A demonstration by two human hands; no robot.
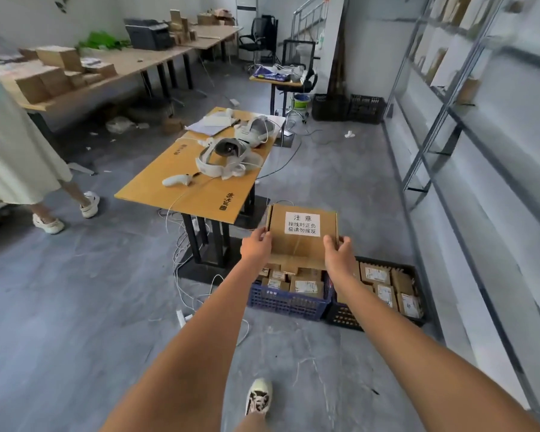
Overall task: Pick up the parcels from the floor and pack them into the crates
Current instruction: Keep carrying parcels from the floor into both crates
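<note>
Parcel (pixel 301 233) gripped between left hand (pixel 256 246) and right hand (pixel 339 254), above blue crate (pixel 289 302); its near edge hidden behind hands.

Matt cardboard parcel (pixel 301 235), plastic crates (pixel 289 302)

Grey floor (pixel 75 307), small wooden table (pixel 169 185), metal shelving (pixel 449 120) at right.

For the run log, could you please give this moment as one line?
hands: left and right hold box | position: above blue crate | black crate: holds parcels
</note>
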